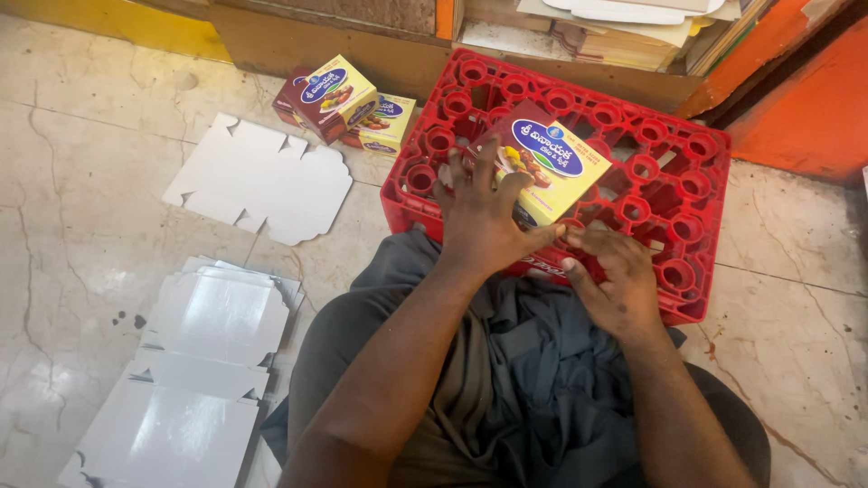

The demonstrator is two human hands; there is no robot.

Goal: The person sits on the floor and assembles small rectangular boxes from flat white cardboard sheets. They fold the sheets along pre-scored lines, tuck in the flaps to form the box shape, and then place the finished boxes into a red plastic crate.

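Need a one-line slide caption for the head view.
Left hand presses a yellow carton on an upturned red crate; right hand works its lower edge.

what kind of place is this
Probably a small shop's back area used for packing, worked on the floor: flat white carton blanks on marble tiles, finished yellow boxes by the wall, and an upturned red crate as a bench.

Plenty of bare marble floor (81, 163) out left; a flat white cutout (258, 181) and the stack of white sheets (194, 361) sit low there; folded boxes (348, 101) crowd the wall; the red crate (687, 226) blocks straight ahead; right of it the floor's open.
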